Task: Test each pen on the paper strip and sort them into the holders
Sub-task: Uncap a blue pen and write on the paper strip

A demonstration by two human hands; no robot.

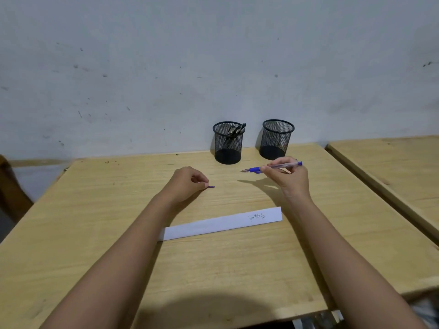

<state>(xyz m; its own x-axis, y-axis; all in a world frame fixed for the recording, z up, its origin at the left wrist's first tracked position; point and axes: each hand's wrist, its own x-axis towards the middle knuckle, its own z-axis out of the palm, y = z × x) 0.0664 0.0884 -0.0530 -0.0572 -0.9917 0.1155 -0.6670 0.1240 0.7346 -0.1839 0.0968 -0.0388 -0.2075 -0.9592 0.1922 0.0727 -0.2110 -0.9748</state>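
Note:
My right hand (288, 179) holds a blue pen (273, 166) level above the table, its uncapped tip pointing left. My left hand (187, 182) rests on the table with its fingers pinched on a small purple cap (211, 186). A white paper strip (223, 223) lies nearer to me, with several scribbles near its right end. Two black mesh holders stand at the wall: the left holder (228, 143) contains dark pens, and the right holder (276, 138) looks empty.
The light wooden table (118, 210) ends at a grey wall behind the holders. A second wooden table (392, 167) stands to the right across a narrow gap. A brown chair edge (9, 186) shows at far left.

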